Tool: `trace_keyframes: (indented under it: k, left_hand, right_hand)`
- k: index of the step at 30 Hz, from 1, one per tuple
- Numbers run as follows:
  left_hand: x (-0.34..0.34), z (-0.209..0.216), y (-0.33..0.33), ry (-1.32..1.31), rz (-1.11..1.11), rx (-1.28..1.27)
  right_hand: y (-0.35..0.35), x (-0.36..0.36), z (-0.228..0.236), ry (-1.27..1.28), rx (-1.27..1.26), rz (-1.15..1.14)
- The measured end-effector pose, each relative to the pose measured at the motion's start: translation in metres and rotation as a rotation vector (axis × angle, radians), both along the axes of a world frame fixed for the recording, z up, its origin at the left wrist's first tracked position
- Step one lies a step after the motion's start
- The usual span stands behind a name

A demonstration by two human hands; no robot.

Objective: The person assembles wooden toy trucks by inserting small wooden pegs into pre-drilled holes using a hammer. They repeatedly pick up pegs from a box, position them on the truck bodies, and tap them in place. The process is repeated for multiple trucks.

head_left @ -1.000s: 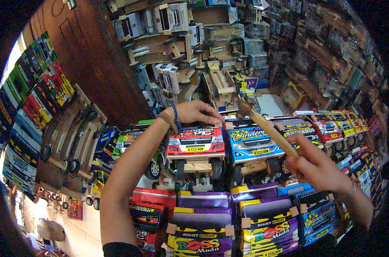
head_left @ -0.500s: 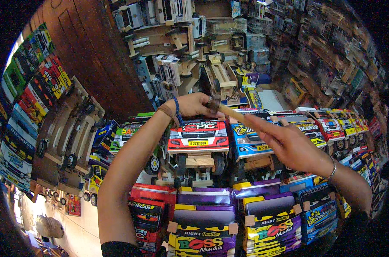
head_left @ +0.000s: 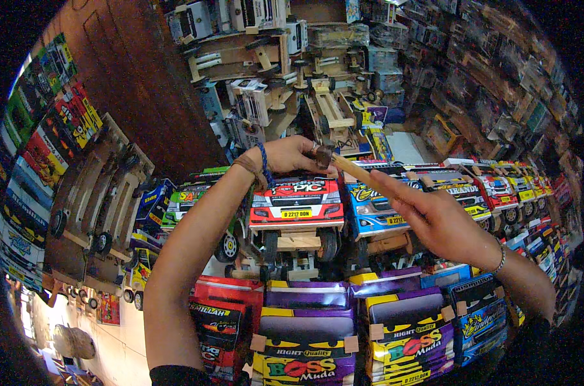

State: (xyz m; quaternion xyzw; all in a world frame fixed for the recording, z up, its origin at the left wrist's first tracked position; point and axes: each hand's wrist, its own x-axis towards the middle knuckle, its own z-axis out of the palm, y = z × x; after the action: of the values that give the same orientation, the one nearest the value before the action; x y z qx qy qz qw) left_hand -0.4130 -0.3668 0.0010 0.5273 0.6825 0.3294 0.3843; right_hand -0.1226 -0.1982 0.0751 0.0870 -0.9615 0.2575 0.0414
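Note:
My right hand (head_left: 440,215) is wrapped round the wooden handle of a hammer (head_left: 359,172). The dark hammer head is beside the fingertips of my left hand (head_left: 295,156). Those left fingers are pinched together at the top of a red and white toy truck (head_left: 296,204); whatever they hold is hidden. The truck faces me, with black wheels and a bare wooden axle block under its front. To its right, below the hammer handle, stands a blue toy truck (head_left: 375,212). A green toy truck (head_left: 179,209) is on the left, partly behind my left forearm.
Purple and yellow truck cabs (head_left: 305,347) are lined up nearest me, with red cabs (head_left: 224,321) to their left. More finished trucks (head_left: 501,193) run off to the right. Unpainted wooden chassis (head_left: 102,199) lean at the left. Stacked, wrapped toys (head_left: 498,83) fill the back right.
The hammer head has shifted slightly to the right and shows more sharply. My left hand stays pinched at the red truck's top. The whole view has shifted a little.

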Motion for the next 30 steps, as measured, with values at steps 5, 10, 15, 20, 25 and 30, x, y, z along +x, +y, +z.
trace_keyframes:
  k: [5,10,15,20,25,30]
  left_hand:
    - [0.002,-0.004,0.000,-0.104,0.025,0.017]
    - [-0.001,-0.002,0.001,-0.022,0.009,-0.010]
    - [-0.001,-0.003,0.001,-0.045,0.004,0.020]
    - [0.004,-0.001,0.001,-0.101,-0.021,0.031]
    - [0.005,0.004,0.000,-0.036,0.062,-0.073]
    - [-0.003,-0.002,0.004,-0.043,-0.042,-0.012]
  right_hand:
    - [-0.002,-0.001,-0.004,-0.010,-0.057,-0.051]
    - [-0.003,-0.003,-0.004,-0.123,0.035,-0.104]
    - [-0.003,-0.006,-0.003,-0.050,-0.009,-0.111]
    - [-0.003,-0.010,-0.001,-0.060,0.024,-0.111]
    - [-0.003,-0.008,0.004,-0.087,0.163,-0.098]
    - [0.001,-0.009,-0.002,-0.090,0.113,-0.051]
